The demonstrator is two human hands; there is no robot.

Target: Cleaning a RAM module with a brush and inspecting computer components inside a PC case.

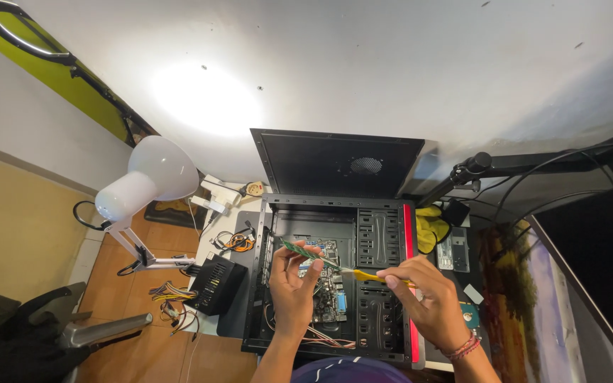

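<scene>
A dark monitor screen (597, 276) (unlit) stands at far right.

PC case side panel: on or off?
Off. The computer case lies open on its side, motherboard exposed; the removed panel leans against the wall behind.

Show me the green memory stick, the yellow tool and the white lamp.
green memory stick (305, 252), head view, middle of its length
yellow tool (365, 275), head view, its shaft
white lamp (152, 177), head view, its shade

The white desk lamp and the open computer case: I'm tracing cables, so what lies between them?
In the head view, between lamp and case lie a black power supply and orange-black coiled cables.
</scene>
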